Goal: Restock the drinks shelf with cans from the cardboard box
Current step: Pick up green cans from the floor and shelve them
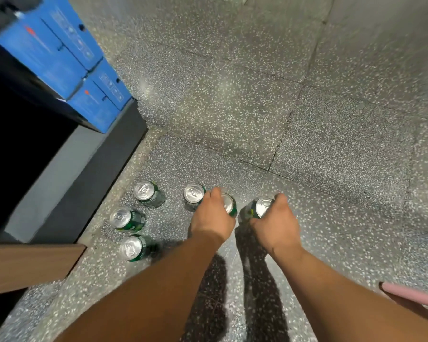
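Note:
Several green cans with silver tops stand on the speckled floor. My left hand (211,215) grips one can (229,203) from above. Another can (194,195) stands right beside it, touching or nearly touching my fingers. My right hand (273,219) grips a separate can (261,208). Three more cans stand to the left: one at the back (148,193), one in the middle (126,219), one nearest me (136,248). No cardboard box with cans is in view.
Blue cartons (59,62) are stacked at the upper left on a dark low shelf base (67,174). A brown board edge (30,262) juts in at the left. A pink object (413,296) shows at the lower right. Terrazzo floor (307,132) stretches ahead and right.

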